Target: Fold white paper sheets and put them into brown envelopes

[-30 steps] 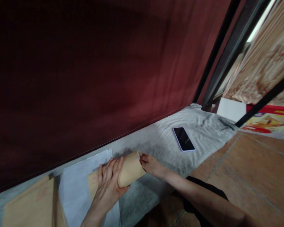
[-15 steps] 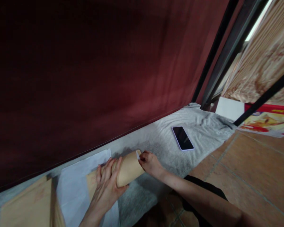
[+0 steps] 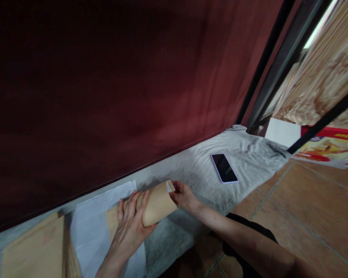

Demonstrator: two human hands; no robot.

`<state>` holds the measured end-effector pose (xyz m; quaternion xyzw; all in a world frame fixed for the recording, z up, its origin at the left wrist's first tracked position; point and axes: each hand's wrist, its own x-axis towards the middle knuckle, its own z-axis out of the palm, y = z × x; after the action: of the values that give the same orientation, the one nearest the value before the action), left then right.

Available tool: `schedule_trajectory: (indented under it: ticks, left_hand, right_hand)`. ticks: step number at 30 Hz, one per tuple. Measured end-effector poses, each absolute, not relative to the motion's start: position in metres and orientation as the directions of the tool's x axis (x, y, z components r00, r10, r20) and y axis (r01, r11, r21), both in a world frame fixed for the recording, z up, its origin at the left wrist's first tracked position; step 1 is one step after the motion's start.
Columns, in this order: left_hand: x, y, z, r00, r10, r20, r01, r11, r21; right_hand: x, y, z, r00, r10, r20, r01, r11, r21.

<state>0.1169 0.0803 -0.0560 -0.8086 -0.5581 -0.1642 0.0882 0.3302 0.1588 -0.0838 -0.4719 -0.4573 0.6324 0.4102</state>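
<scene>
A brown paper envelope [image 3: 159, 204] lies in front of me, bowed upward, its mouth facing right. Inside that mouth shows a bit of white paper [image 3: 169, 187]. My left hand [image 3: 130, 224] grips the envelope from the left, fingers across its top and thumb along its near edge. At the open end, my right hand [image 3: 184, 197] is closed on the envelope's edge, its fingertips partly hidden. White paper sheets [image 3: 88, 220] lie beneath the left hand and the envelope's left part.
A stack of brown envelopes [image 3: 33, 247] lies at the far left. A phone [image 3: 224, 168] with a lilac rim rests on the grey cloth [image 3: 197, 166]. Behind runs a dark red panel [image 3: 133, 96]. At right are a black bar [image 3: 321, 119], a colourful box [image 3: 330, 146] and tiled floor [image 3: 313, 200].
The envelope's mouth gapes wider, showing more of the white paper inside. My right hand has shifted slightly up at the opening; my left hand stays nearly in place.
</scene>
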Motion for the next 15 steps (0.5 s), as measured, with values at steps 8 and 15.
schedule_trajectory:
  ticks: [8,15]
  left_hand:
    - [0.1166,0.0778,-0.0550,0.347,0.864,0.366,0.923,-0.383,0.030]
    - [0.1180,0.0776,-0.0530,0.338,0.876,0.345,0.927,-0.372,0.036]
  right_hand:
    - [0.3373,0.1576,-0.0820,-0.322,0.895,-0.308,-0.173,-0.376,-0.910]
    - [0.3371,0.1552,-0.0778,-0.352,0.882,-0.315,-0.184,-0.395,-0.900]
